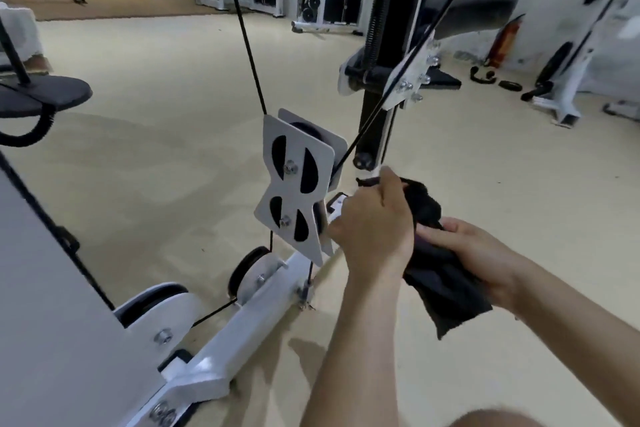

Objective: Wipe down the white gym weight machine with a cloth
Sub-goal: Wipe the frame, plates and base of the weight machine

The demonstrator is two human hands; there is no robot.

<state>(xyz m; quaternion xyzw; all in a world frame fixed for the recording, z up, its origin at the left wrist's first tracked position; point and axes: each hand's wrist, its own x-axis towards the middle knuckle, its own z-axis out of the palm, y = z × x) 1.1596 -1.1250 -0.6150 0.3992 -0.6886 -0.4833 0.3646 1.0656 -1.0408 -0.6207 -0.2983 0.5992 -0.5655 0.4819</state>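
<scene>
Even, soft indoor light, faint shadows on the floor (173,166); wide-angle bending, edges perhaps slightly blurred.

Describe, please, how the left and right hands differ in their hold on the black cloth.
The left hand is fisted round the upper end of the black cloth, right at the white bar. The right hand holds it lower down, clear of that bar. Both grip the same black cloth.
</scene>
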